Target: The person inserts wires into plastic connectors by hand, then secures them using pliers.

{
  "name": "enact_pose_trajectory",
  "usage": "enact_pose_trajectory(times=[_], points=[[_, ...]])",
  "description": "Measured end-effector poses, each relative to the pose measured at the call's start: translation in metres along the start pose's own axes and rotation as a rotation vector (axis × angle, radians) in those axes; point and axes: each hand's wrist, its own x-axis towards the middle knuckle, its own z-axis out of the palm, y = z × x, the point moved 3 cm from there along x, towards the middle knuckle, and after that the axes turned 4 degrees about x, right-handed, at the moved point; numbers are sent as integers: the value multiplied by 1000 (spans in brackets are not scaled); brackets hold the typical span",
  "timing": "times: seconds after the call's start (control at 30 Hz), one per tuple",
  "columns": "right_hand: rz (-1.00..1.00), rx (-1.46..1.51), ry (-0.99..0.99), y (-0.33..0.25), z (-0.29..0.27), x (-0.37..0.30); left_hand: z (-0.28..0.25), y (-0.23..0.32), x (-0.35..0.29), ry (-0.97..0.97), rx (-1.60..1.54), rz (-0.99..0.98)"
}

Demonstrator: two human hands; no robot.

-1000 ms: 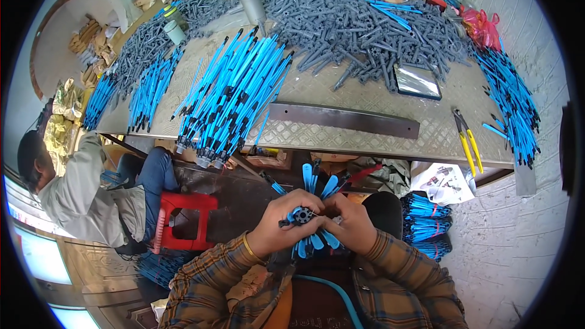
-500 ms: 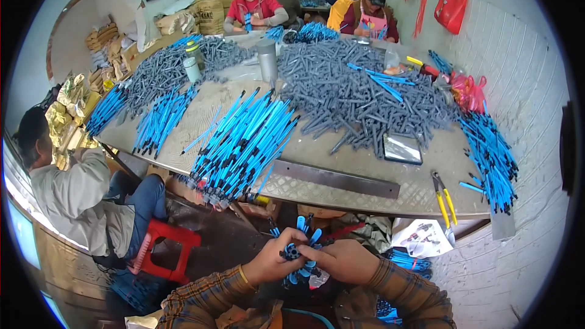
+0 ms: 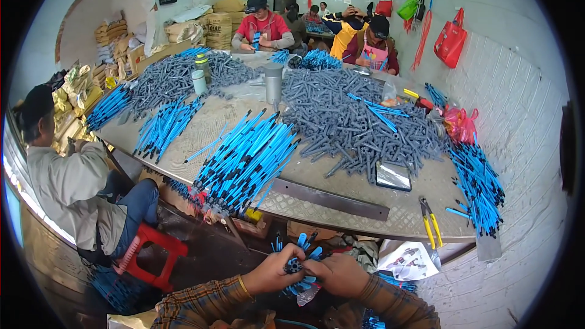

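Observation:
In front of my lap, my left hand (image 3: 272,273) is closed round a cluster of blue strips (image 3: 301,240) set about a round black end piece with holes (image 3: 294,265). My right hand (image 3: 342,276) grips the same cluster from the other side, its thumb pressed against the blue strips. Both hands meet at the cluster, below the table's near edge. The palms hide much of it, so its full shape cannot be told.
The table (image 3: 304,173) carries heaps of grey plastic parts (image 3: 359,109), bundles of blue rods with black tips (image 3: 247,161), yellow-handled pliers (image 3: 431,222) and a metal bar (image 3: 329,199). A person (image 3: 67,176) sits left beside a red stool (image 3: 152,256); others work at the far side.
The view has tilted up and shifted slightly, so the table sits lower in it. Both hands stay closed on the cluster, with the right fingers slightly shifted.

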Motion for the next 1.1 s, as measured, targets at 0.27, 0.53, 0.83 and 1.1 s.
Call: enact_pose_trajectory(times=[0.27, 0.53, 0.83, 1.1], points=[[174, 153, 109, -4, 12, -3, 6, 2, -2, 11, 33, 90], [485, 148, 115, 17, -9, -33, 9, -8, 8, -68, -154, 14], [984, -753, 406, 130, -88, -199, -8, -28, -2, -77, -286, -106], [998, -820, 402, 163, -83, -236, -4, -36, -5, -49, -425, -71]])
